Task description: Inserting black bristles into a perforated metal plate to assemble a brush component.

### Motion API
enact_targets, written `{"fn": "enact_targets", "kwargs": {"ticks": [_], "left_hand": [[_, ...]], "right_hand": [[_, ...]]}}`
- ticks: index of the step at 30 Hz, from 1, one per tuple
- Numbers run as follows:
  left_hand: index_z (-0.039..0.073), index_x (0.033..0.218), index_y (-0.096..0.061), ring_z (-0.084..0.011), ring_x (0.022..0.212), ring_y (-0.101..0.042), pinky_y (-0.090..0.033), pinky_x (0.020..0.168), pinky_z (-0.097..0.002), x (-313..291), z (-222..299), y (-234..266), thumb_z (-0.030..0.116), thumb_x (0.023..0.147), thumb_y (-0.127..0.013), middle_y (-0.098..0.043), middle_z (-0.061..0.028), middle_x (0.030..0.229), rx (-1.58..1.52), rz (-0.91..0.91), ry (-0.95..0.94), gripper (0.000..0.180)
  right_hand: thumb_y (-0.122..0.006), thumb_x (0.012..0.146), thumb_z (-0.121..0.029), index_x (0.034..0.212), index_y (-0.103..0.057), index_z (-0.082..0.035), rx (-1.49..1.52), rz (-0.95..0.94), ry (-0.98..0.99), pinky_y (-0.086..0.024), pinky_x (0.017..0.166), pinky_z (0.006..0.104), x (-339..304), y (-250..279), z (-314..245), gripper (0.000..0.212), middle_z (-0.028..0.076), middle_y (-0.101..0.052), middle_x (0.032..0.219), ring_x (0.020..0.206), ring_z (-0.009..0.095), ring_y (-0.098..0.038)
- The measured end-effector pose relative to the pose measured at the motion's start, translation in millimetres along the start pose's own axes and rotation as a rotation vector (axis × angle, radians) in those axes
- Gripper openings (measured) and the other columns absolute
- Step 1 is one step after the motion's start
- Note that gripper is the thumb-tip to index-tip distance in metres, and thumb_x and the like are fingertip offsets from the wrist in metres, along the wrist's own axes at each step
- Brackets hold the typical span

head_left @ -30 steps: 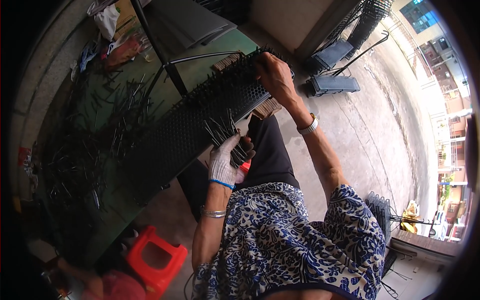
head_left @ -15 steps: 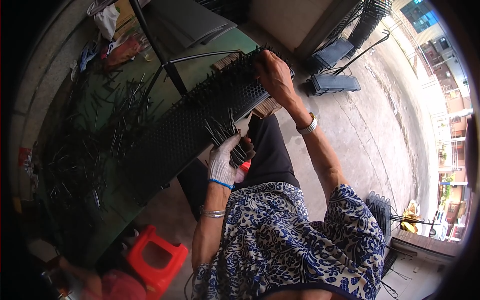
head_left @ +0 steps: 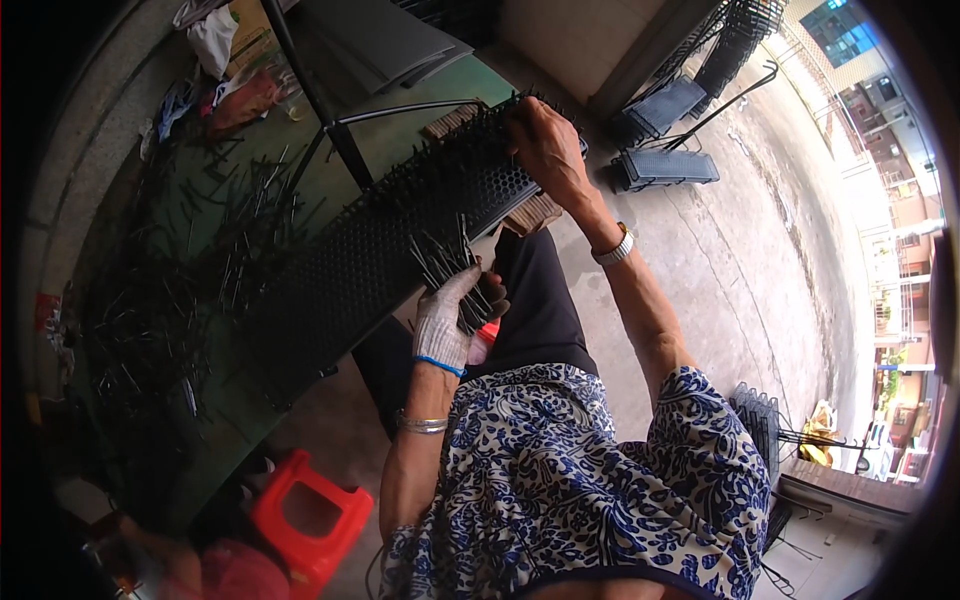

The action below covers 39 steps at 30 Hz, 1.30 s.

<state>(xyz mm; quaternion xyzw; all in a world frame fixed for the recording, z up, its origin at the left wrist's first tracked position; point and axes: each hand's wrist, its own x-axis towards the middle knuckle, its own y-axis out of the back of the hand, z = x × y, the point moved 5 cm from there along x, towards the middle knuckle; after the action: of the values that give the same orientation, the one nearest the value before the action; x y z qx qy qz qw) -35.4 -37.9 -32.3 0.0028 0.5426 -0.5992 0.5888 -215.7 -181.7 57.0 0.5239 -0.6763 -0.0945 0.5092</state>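
Observation:
A long black panel [head_left: 330,270] with a honeycomb mesh of holes lies slanting across the green table. Along its far part stand rows of short black pieces [head_left: 440,160], packed close like bristles. In its white knitted glove, my left hand [head_left: 455,305] is closed around a bundle of thin black rods [head_left: 440,258], just over the panel's near edge. My bare right hand [head_left: 548,150] reaches the panel's far right end, its fingers bent down among the standing black pieces. What those fingertips pinch is hidden behind the hand.
Loose black rods [head_left: 190,290] are heaped on the green table [head_left: 235,440] at left. A black metal stand [head_left: 345,150] rises behind the panel. A red stool [head_left: 310,525] is at lower left, beside another person's arm [head_left: 160,550]. Black mesh racks [head_left: 670,165] sit on the floor at right.
Both hands keep almost the same places. My left forearm has shifted very slightly to the left, and the other person's arm at lower left has moved a little.

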Motion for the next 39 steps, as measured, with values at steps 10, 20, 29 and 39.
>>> {"fn": "enact_targets", "kwargs": {"ticks": [10, 20, 29, 39], "left_hand": [[0.003, 0.096, -0.067, -0.0211, 0.069, -0.067, -0.059, 0.061, -0.0344, 0.6, -2.8, -2.8, 0.012, 0.088, -0.064, -0.068, -0.0104, 0.082, -0.006, -0.003, 0.039, 0.012], [0.001, 0.097, -0.065, -0.022, 0.069, -0.067, -0.06, 0.06, -0.037, 5.3, -5.6, 0.8, 0.013, 0.09, -0.062, -0.067, -0.0113, 0.08, 0.016, -0.002, 0.039, 0.014], [0.001, 0.097, -0.065, -0.0227, 0.07, -0.068, -0.06, 0.06, -0.038, 4.7, -3.7, 2.3, 0.012, 0.09, -0.06, -0.067, -0.0123, 0.081, 0.025, -0.029, 0.041, 0.014], [-0.002, 0.097, -0.064, -0.0243, 0.067, -0.067, -0.06, 0.058, -0.038, -2.7, 0.9, 2.8, 0.011, 0.089, -0.062, -0.067, -0.014, 0.08, 0.018, -0.067, -0.02, 0.016]], "right_hand": [[-0.054, 0.09, -0.007, 0.093, -0.056, -0.001, 0.077, -0.045, 0.027, -0.048, 0.06, 0.0328, -1.6, 2.6, -5.3, 0.007, 0.013, -0.058, 0.078, 0.062, 0.022, -0.063], [-0.056, 0.088, -0.003, 0.092, -0.059, 0.001, 0.271, 0.014, -0.193, -0.048, 0.059, 0.028, -12.6, 9.6, -4.4, 0.006, 0.01, -0.062, 0.079, 0.066, 0.016, -0.065], [-0.056, 0.088, -0.004, 0.091, -0.058, 0.002, 0.173, -0.105, -0.048, -0.05, 0.06, 0.03, -7.9, 8.2, -7.9, 0.006, 0.012, -0.062, 0.078, 0.066, 0.018, -0.066], [-0.054, 0.088, -0.005, 0.093, -0.06, 0.002, 0.173, -0.238, -0.131, -0.05, 0.057, 0.0296, 5.7, 9.8, -0.2, 0.01, 0.013, -0.063, 0.076, 0.064, 0.021, -0.065]]}}
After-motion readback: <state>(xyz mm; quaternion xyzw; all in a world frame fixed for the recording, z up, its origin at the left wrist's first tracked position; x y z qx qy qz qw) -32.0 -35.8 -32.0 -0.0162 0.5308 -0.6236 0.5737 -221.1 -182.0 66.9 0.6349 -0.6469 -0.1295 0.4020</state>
